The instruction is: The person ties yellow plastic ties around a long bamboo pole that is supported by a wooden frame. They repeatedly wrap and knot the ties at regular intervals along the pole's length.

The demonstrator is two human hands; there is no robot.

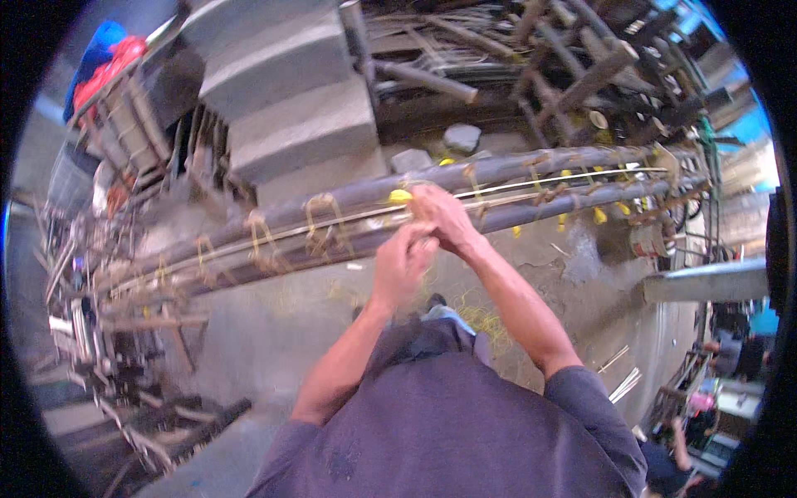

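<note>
Two long dark poles (pixel 290 214) run side by side across my front, with thin pale strips (pixel 573 176) stretched lengthwise between them. Brown loops (pixel 325 217) and yellow ties are fastened along the poles at intervals. Over the middle of this frame, my right hand (pixel 444 217) has its fingers closed beside a bright yellow tie (pixel 399 197). Close below it, almost touching, my left hand (pixel 404 259) has curled fingers, a little blurred. Whatever is pinched between the fingers of either hand is hidden or too small to name.
Concrete steps (pixel 290 108) rise beyond the poles. Stacked timber (pixel 581 75) lies at the far right, with grey stones (pixel 462 137) near the frame. Loose yellow strands (pixel 481 324) and pale sticks (pixel 624 385) are on the floor. Another person (pixel 668 461) is at the lower right.
</note>
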